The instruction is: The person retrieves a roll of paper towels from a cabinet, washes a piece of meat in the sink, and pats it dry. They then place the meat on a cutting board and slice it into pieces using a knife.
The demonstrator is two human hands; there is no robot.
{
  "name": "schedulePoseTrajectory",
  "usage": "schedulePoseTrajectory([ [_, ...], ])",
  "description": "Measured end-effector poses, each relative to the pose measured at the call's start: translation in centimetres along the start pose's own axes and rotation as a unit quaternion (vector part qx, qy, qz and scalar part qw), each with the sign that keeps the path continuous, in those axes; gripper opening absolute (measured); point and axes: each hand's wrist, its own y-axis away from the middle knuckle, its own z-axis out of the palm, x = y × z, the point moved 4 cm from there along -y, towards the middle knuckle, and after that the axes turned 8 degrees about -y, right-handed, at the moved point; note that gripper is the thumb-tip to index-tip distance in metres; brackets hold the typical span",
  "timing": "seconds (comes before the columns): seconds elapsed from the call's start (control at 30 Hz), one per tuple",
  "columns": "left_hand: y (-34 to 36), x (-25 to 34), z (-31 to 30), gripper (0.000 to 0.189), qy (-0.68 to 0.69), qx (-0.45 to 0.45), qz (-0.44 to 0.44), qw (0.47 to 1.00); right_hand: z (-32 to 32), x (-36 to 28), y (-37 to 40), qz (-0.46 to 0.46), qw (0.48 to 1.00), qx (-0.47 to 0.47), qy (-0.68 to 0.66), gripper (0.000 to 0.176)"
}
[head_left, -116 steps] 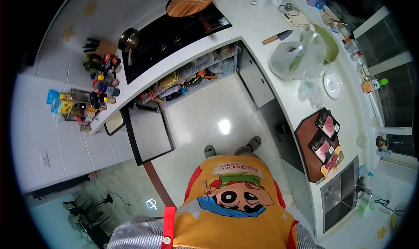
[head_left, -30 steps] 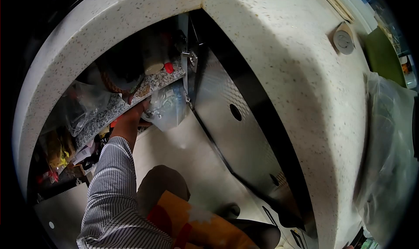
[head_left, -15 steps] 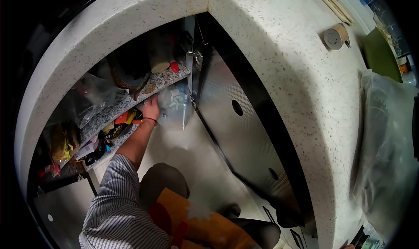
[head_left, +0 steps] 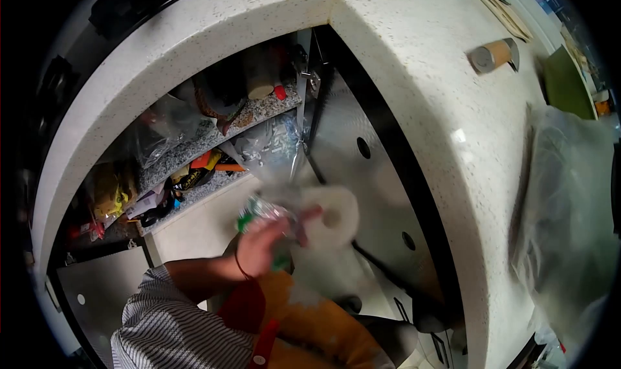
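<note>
My left hand (head_left: 262,243), blurred by motion, comes in from the lower left in a striped sleeve. Its fingers are closed on a white paper roll (head_left: 346,217) in clear plastic wrapping with green parts. The roll's round core hole faces up toward me, in front of the open cabinet. Behind it, a clear plastic bag (head_left: 268,139) with small pale contents hangs at the lower shelf's right end. My right hand is out of view.
Stone cabinet shelves (head_left: 174,158) hold bags and packets. An open metal door (head_left: 388,188) stands on the right, below the speckled countertop (head_left: 420,78). On the counter lie a small cardboard-coloured cylinder (head_left: 493,57) and a translucent plastic cover (head_left: 563,213).
My left hand has come out of the lower shelf toward me, now with the wrapped paper roll in it. The view has shifted slightly.
</note>
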Motion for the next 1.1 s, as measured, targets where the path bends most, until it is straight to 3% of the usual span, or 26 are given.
schedulePoseTrajectory([
  [0.03,1.4,0.7,1.3,0.042,-0.106,-0.06,0.026,0.992,2.3,3.8,0.4,0.086,0.994,-0.002,0.065,0.045],
  [0.07,2.4,1.0,2.7,0.042,-0.072,-0.104,0.007,0.992,3.2,7.2,0.8,0.166,0.979,0.021,0.115,0.053],
  [0.1,3.6,1.0,4.0,0.042,-0.037,-0.144,-0.01,0.989,2.7,10.4,1.1,0.253,0.958,0.08,0.108,0.094],
  [0.13,5.0,-0.8,4.6,0.042,-0.041,-0.14,-0.006,0.989,3.0,13.3,0.5,0.264,0.94,0.07,0.204,0.122],
  [0.2,7.4,-5.8,6.1,0.031,0.087,-0.286,-0.031,0.954,4.0,16.3,-1.2,0.304,0.944,0.065,0.108,0.141],
  [0.23,7.5,-4.6,6.3,0.031,0.082,-0.279,-0.032,0.956,4.6,17.1,-1.3,0.325,0.944,0.031,0.051,0.149],
  [0.27,7.5,-2.7,6.8,0.034,0.089,-0.257,-0.131,0.953,5.0,16.5,-1.6,0.323,0.945,0.022,0.046,0.149],
  [0.3,7.7,-1.2,6.9,0.036,0.096,-0.231,-0.224,0.942,5.7,15.6,-2.2,0.331,0.941,-0.046,0.051,0.139],
  [0.33,8.0,-0.1,6.4,0.036,0.077,-0.266,-0.188,0.942,6.0,14.2,-2.8,0.338,0.933,-0.111,0.057,0.13],
  [0.37,8.6,1.7,5.9,0.036,0.077,-0.26,-0.186,0.944,6.0,13.4,-1.8,0.334,0.933,-0.117,0.056,0.13],
  [0.4,9.8,3.6,5.8,0.035,0.03,-0.273,-0.211,0.938,5.7,13.4,0.7,0.353,0.932,0.039,-0.075,0.113],
  [0.43,11.0,5.6,5.7,0.034,-0.017,-0.283,-0.234,0.93,5.1,13.7,2.7,0.356,0.891,0.192,-0.204,0.096],
  [0.47,12.6,8.0,5.5,0.032,0.012,-0.254,-0.159,0.954,4.2,13.5,4.2,0.372,0.84,0.329,-0.217,0.082],
  [0.5,14.8,9.5,5.4,0.032,0.012,-0.252,-0.167,0.953,3.2,12.5,5.6,0.383,0.767,0.463,-0.225,0.068],
  [0.57,19.1,13.1,4.2,0.033,0.046,-0.174,-0.206,0.962,1.8,8.7,3.9,0.333,0.8,0.481,-0.132,0.061],
  [0.63,22.5,20.0,3.0,0.033,0.022,-0.143,-0.225,0.963,2.4,7.2,0.7,0.346,0.714,0.566,-0.224,0.067],
  [0.7,25.5,26.8,0.9,0.033,-0.008,-0.116,-0.243,0.963,3.6,6.1,-2.8,0.377,0.673,0.616,-0.162,0.073],
  [0.77,29.3,32.4,-1.0,0.035,-0.086,-0.094,-0.324,0.937,3.0,6.5,-2.8,0.361,0.703,0.61,-0.051,0.078],
  [0.83,33.5,36.8,-2.2,0.034,-0.063,-0.059,-0.334,0.938,3.9,4.1,-4.4,0.322,0.704,0.632,-0.04,0.076],
  [0.87,35.5,38.6,-3.0,0.034,-0.035,-0.023,-0.341,0.939,4.3,3.9,-3.4,0.394,0.681,0.61,-0.095,0.075],
  [0.9,37.5,40.3,-3.3,0.034,-0.037,-0.023,-0.338,0.94,5.1,3.0,-2.5,0.391,0.681,0.611,-0.098,0.075],
  [0.97,40.8,42.1,-3.3,0.029,0.044,0.047,-0.355,0.933,6.2,5.2,0.4,0.414,0.764,0.49,0.071,0.08],
  [1.0,41.8,43.7,-2.8,0.025,0.026,0.036,-0.356,0.933,6.0,6.9,3.2,0.407,0.776,0.456,0.156,0.09],
  [1.03,43.5,44.4,-2.1,0.025,0.026,0.042,-0.351,0.935,5.8,5.9,3.5,0.401,0.781,0.453,0.153,0.09],
  [1.1,46.0,45.6,-0.4,0.027,0.037,0.093,-0.267,0.958,5.9,6.2,2.3,0.368,0.82,0.434,-0.06,0.098],
])
